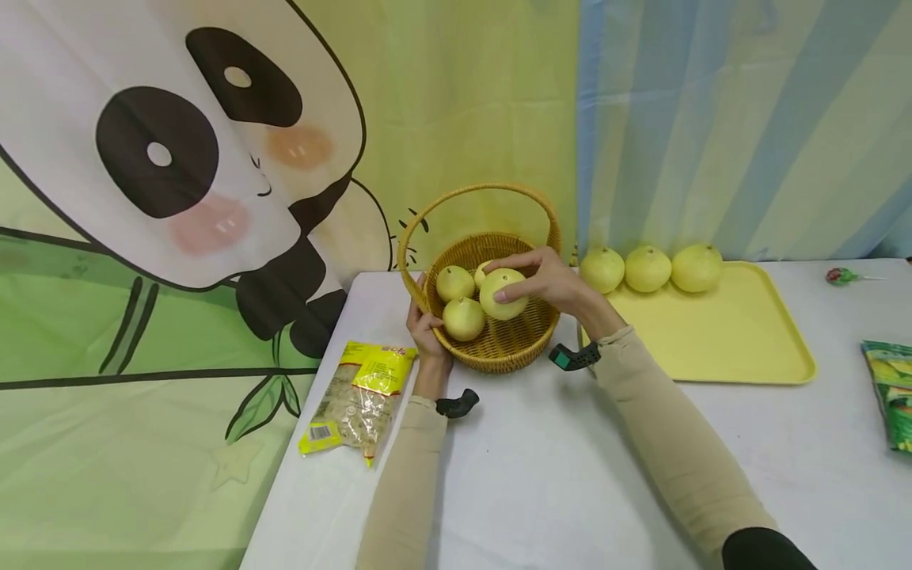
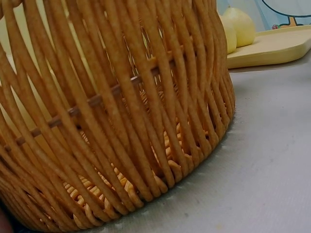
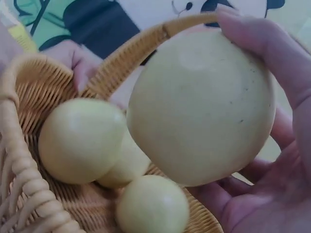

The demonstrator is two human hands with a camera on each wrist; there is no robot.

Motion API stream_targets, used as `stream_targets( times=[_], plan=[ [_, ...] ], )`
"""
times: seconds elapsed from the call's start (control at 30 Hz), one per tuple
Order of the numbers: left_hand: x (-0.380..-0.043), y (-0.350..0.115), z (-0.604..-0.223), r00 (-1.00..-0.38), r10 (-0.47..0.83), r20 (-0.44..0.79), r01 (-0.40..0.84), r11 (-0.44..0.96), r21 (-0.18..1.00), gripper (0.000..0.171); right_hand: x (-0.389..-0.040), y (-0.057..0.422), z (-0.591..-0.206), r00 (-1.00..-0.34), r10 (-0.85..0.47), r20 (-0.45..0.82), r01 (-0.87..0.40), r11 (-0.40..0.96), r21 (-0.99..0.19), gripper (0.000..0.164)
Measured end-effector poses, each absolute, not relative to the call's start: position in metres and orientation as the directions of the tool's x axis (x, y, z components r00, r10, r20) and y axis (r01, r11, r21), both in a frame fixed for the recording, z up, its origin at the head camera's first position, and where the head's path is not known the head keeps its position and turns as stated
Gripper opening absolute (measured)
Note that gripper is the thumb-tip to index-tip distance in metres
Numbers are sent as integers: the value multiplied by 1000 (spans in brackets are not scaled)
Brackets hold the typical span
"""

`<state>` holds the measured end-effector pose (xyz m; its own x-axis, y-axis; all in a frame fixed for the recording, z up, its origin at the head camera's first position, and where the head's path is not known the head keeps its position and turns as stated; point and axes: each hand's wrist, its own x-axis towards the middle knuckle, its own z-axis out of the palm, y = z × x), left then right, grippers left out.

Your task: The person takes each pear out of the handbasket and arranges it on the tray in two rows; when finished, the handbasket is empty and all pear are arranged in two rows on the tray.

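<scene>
My right hand (image 1: pixel 545 279) holds a round, pale yellow pear (image 1: pixel 503 294) above the basket's inside, thumb on one side and fingers round the other. In the right wrist view, the held pear (image 3: pixel 204 107) shows small dark specks. Beneath it, three more pears (image 3: pixel 80 141) lie in the wicker basket (image 1: pixel 499 362), which has a tall arched handle. My left hand (image 1: pixel 427 328) grips the basket's left side near the handle's foot. In the left wrist view the basket's woven wall (image 2: pixel 121 97) fills most of the frame, and the left hand's grip is hidden there.
A yellow tray (image 1: pixel 720 336) right of the basket bears three pears (image 1: pixel 647 269) along its back edge. Left of the basket lies a yellow-and-clear food packet (image 1: pixel 363 396). A lollipop (image 1: pixel 841 275) and a green packet (image 1: pixel 891 392) lie at the far right. Curtains (image 1: pixel 470 103) hang behind.
</scene>
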<state>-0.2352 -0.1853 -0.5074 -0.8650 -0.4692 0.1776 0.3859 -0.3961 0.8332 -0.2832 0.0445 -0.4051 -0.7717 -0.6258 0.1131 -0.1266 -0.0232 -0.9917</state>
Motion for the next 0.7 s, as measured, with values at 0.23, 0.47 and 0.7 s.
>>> stream_targets(
  times=[0.23, 0.47, 0.7],
  plan=[
    [-235, -186, -506, -864, -472, 174, 386, -402, 830, 92, -269, 84, -391, -768, -598, 230, -221, -90, -971, 46],
    [-236, -186, -507, -865, -460, 200, 403, -399, 824, 91, -263, 145, -382, -774, -551, 314, -271, -159, -949, 44],
    [-234, -184, -508, -869, -458, 188, 398, -419, 816, 92, -262, 217, -383, -833, -429, 349, -271, -234, -934, 44]
  ],
)
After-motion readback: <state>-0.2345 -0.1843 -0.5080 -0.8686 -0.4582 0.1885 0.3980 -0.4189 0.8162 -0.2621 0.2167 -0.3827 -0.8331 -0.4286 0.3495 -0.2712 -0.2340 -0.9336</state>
